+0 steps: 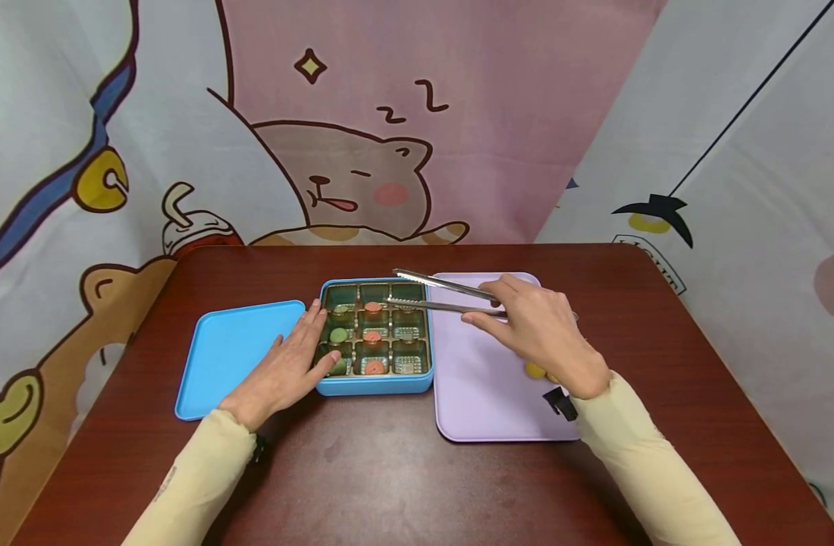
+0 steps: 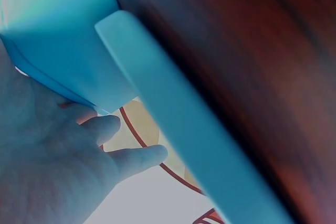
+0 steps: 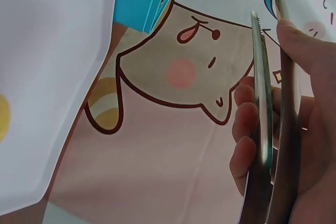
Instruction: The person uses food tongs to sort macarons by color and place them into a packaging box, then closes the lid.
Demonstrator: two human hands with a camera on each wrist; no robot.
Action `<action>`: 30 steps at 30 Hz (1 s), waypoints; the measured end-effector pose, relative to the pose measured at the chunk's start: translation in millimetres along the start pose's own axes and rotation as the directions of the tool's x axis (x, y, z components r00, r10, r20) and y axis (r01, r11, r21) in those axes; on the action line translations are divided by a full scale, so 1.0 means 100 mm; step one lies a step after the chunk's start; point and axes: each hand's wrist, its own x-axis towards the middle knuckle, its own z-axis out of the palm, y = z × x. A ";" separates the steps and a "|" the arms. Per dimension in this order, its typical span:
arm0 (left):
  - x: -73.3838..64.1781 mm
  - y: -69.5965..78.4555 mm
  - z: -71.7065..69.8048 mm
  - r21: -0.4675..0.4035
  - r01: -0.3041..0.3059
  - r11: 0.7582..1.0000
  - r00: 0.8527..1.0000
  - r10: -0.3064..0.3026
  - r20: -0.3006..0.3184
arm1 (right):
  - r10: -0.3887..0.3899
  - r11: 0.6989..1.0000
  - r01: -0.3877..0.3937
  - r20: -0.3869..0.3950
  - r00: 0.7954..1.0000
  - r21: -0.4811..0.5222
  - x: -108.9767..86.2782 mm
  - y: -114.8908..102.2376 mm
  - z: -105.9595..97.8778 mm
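Observation:
My left hand (image 1: 287, 371) rests on the left edge of a blue box (image 1: 376, 387), its fingers extended along the rim. Inside is a gold divided insert; round green pieces (image 1: 338, 335) sit in its left column and orange ones (image 1: 372, 336) in the middle column. My right hand (image 1: 543, 326) holds metal tongs (image 3: 261, 119) above a lilac tray (image 1: 485, 402). The tongs point left, tips over the box's right column, their arms apart with nothing between them. Yellow round pieces (image 1: 535, 370) lie on the tray, partly hidden by the right hand and wrist.
A blue lid (image 1: 233, 356) lies left of the box, partly behind the left hand. A small black object (image 1: 560, 403) is on the tray near the right sleeve. The brown table (image 1: 376, 470) ends at a printed cloth (image 1: 499, 114) behind.

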 end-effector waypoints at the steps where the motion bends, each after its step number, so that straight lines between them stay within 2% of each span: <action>1: 0.00 0.00 0.00 0.000 0.001 1.000 1.000 -0.001 0.002 | 0.005 1.000 -0.005 -0.005 1.000 0.002 -0.03 0.01 -0.01; 16: 0.00 0.00 0.00 -0.008 -0.004 1.000 1.000 0.004 -0.003 | -0.003 1.000 0.006 -0.125 0.992 0.018 -0.41 0.20 -0.09; 23: 0.00 0.00 0.00 -0.005 -0.009 1.000 1.000 0.009 -0.008 | -0.003 1.000 0.005 -0.133 0.991 0.015 -0.59 0.29 -0.11; 30: -0.01 0.00 0.00 -0.006 -0.006 1.000 1.000 0.006 -0.004 | 0.035 0.999 -0.034 -0.125 0.992 0.011 -0.75 0.39 -0.15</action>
